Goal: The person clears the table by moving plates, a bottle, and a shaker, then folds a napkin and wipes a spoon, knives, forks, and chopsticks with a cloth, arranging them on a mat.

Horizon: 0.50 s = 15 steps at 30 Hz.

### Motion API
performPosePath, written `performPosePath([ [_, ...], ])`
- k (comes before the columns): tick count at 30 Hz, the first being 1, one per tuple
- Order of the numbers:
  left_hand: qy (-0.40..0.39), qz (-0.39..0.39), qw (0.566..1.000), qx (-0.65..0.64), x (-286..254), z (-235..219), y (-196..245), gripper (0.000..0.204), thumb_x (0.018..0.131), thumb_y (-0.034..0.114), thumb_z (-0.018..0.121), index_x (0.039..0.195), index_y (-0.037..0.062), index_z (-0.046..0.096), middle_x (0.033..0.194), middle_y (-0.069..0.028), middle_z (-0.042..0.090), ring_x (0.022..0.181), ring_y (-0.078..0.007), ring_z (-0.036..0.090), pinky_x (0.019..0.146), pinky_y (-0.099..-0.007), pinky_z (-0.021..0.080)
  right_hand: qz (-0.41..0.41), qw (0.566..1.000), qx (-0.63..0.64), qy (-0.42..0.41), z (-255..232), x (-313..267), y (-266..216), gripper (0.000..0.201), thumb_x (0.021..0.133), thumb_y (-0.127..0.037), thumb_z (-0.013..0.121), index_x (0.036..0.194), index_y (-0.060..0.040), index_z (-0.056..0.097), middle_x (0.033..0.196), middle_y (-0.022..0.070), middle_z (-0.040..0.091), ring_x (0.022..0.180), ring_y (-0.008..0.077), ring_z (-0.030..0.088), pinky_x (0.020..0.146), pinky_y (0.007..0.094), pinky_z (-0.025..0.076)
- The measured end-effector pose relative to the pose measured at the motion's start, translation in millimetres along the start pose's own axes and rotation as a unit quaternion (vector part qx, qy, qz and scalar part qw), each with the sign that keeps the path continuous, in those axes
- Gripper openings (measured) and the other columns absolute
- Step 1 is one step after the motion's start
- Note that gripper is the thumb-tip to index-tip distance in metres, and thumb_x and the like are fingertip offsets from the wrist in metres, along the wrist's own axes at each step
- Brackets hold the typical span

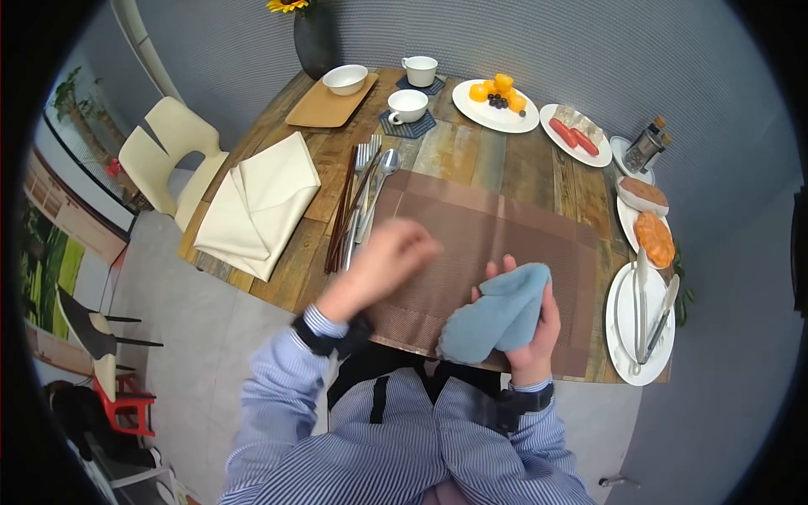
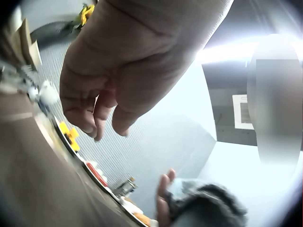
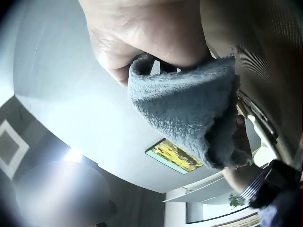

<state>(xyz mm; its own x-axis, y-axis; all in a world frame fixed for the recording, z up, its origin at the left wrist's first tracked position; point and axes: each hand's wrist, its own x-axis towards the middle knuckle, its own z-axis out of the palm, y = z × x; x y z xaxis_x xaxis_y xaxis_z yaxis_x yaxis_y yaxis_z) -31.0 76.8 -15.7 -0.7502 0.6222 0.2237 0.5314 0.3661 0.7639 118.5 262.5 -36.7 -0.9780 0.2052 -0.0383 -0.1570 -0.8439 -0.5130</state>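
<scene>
Wooden table (image 1: 290, 292) — at its far L corner, dark vase (image 1: 316, 44) w/ a sunflower (image 1: 288, 4), then tan tray (image 1: 313, 112) w/ white bowl (image 1: 345, 80) on it. Nr that, two white cups (image 1: 408, 107), each on a dark blue coaster (image 1: 413, 129). Further R: oval plate (image 1: 497, 125) w/ orange fruit (image 1: 502, 82) & dark berries (image 1: 498, 102), 2nd plate (image 1: 587, 159) w/ red sausages (image 1: 562, 132), pepper grinder (image 1: 645, 149). R edge: metal tongs (image 1: 642, 316) on white oval plate (image 1: 619, 345). L side: folded cream cloth (image 1: 252, 210) — past it, off the table, cream chair (image 1: 202, 172); red stool (image 1: 130, 417) lower L.
</scene>
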Motion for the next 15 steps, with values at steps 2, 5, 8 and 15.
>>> performPosePath([
  [2,0.059,0.049,0.991,0.105,23,-26,-32,0.023,0.087,0.021,0.061,0.084,-0.0017,0.062,0.082,-0.0161,0.059,0.081,-0.0294,0.058,0.072,-0.0374,0.046,0.003,0.997,0.070,0.031,-4,1,-5,0.061,0.089,-0.047,0.051,0.135,-0.0084,0.040,0.142,0.0158,0.038,0.132,0.0302,0.036,0.104,0.0495,0.034],
  [5,0.042,-0.023,0.970,0.240,57,-42,-78,0.022,0.084,0.018,0.063,0.080,-0.0031,0.061,0.081,-0.0220,0.061,0.079,-0.0386,0.058,0.071,-0.0433,0.046,0.015,0.976,0.218,0.000,-12,2,-11,0.058,0.091,-0.048,0.046,0.136,-0.0116,0.039,0.141,0.0132,0.040,0.130,0.0288,0.038,0.100,0.0510,0.037],
  [8,0.009,-0.028,0.949,0.313,74,-39,-96,0.022,0.082,0.019,0.065,0.079,-0.0028,0.062,0.079,-0.0221,0.062,0.078,-0.0386,0.060,0.069,-0.0439,0.048,0.030,0.958,0.285,-0.025,-6,-2,-16,0.058,0.091,-0.043,0.049,0.137,-0.0103,0.039,0.139,0.0126,0.041,0.127,0.0282,0.039,0.097,0.0480,0.040],
  [15,0.000,-0.154,0.929,0.336,92,-29,-84,0.029,0.072,0.023,0.067,0.086,-0.0018,0.064,0.089,-0.0212,0.065,0.085,-0.0376,0.063,0.073,-0.0442,0.051,0.045,0.963,0.265,-0.021,-12,-11,-31,0.058,0.088,-0.025,0.052,0.139,-0.0058,0.034,0.139,0.0179,0.038,0.126,0.0294,0.041,0.094,0.0453,0.042],
])
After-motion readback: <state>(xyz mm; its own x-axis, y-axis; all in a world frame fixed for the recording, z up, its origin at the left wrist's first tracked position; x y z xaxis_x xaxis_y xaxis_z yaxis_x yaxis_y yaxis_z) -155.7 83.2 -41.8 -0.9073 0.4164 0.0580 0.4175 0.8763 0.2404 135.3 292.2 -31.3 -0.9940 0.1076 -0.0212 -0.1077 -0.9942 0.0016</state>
